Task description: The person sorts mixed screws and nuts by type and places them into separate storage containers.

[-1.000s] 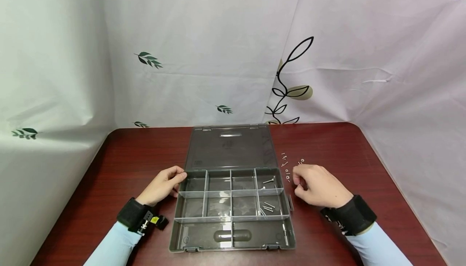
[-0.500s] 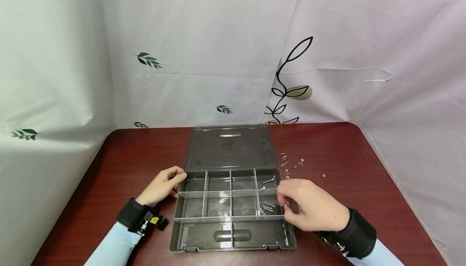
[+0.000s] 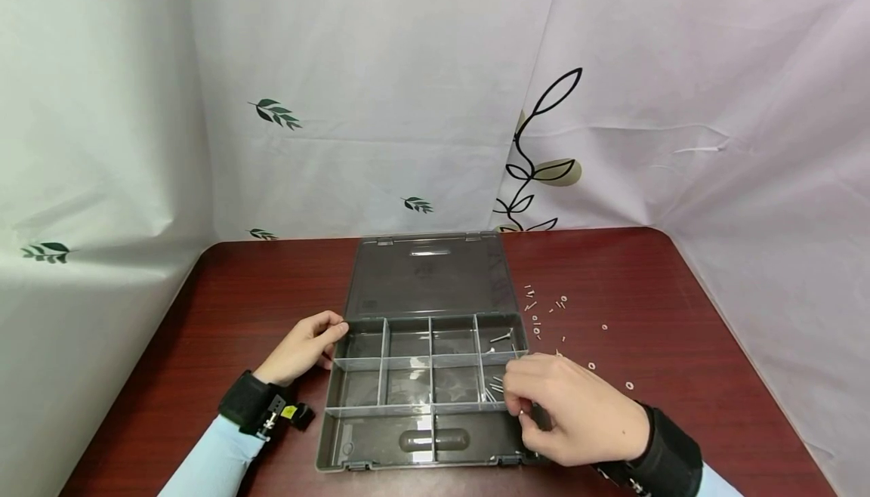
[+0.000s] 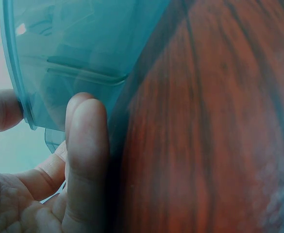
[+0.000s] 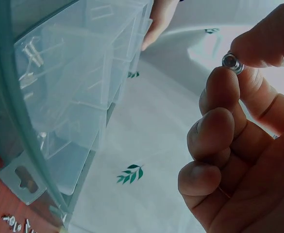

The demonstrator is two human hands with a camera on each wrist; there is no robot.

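As we pinch a small round metal piece [image 5: 231, 62] between thumb and forefinger, our right hand [image 3: 578, 410] hangs over the right side of the divided box [image 3: 374, 440], above its middle and near rows; we cannot tell whether the piece is a nut or a screw. Our left hand [image 3: 302, 350], well apart, grips the box's far left corner. Silver screws [image 3: 502, 338] lie in the far and middle compartments on the right. The lid [image 3: 428, 282] lies open on the far side. To the right, loose rings [image 3: 629, 386] and slim pieces [image 3: 532, 306] dot the red-brown table [image 3: 272, 282]; a leaf-printed cloth [image 3: 374, 66] hangs beyond.
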